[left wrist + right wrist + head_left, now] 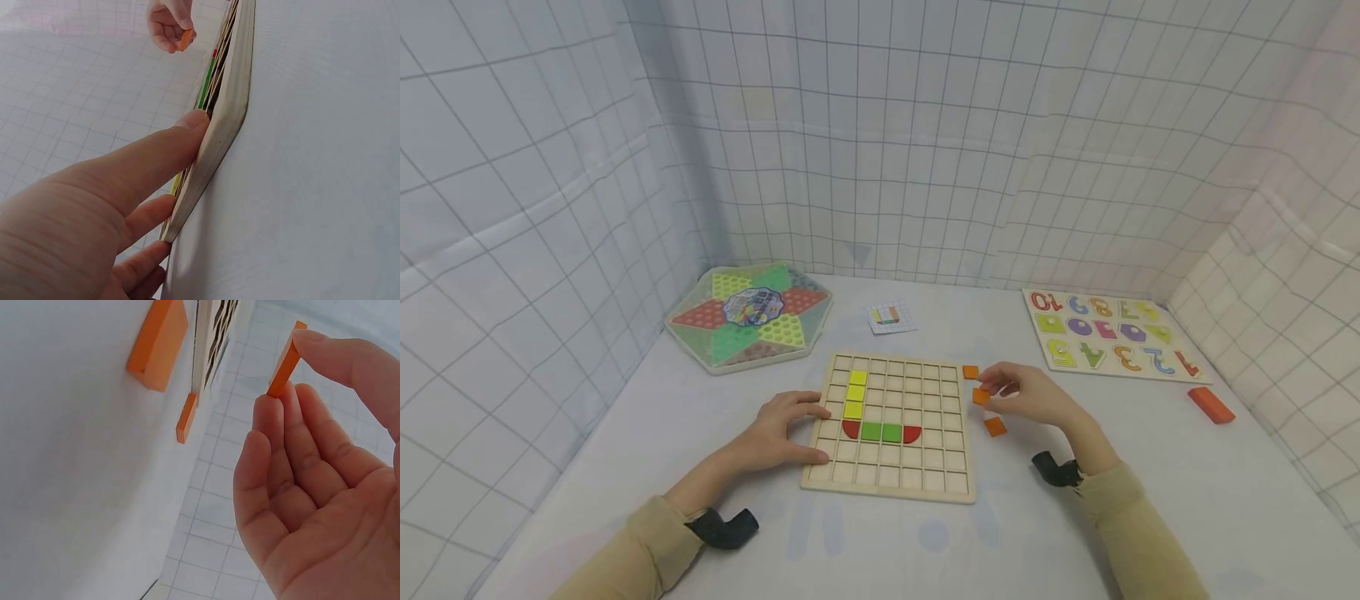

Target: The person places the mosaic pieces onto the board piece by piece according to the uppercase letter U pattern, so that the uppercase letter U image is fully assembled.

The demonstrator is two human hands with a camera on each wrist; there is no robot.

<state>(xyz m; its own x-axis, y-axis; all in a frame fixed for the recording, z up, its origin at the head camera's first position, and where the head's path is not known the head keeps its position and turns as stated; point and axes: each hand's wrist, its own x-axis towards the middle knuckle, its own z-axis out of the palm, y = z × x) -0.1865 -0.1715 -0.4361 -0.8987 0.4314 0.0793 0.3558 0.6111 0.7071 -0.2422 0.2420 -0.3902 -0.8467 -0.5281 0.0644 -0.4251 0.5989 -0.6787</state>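
Note:
A wooden grid board (pixel 887 492) lies flat on the table. Three yellow square tiles (pixel 853 410) form a column in it, above a row of two green square tiles (pixel 882 432) with a red rounded tile (pixel 912 435) at each end. My left hand (pixel 775 432) rests at the board's left edge, its thumb (pixel 156 156) and fingers spread along the rim. Right of the board, my right hand (pixel 1026 393) pinches an orange square tile (pixel 287 365) between thumb and fingertips, raised off the table. Two other orange tiles, one farther back (pixel 971 372) and one nearer (pixel 995 427), lie beside the board.
Behind the board is a small card (pixel 890 317) with a coloured grid picture. A hexagonal star-patterned game board (pixel 750 318) sits at back left. At back right lies a number puzzle board (pixel 1112 336), with a red-orange block (pixel 1211 405) near its corner. Grid-patterned cloth surrounds the table.

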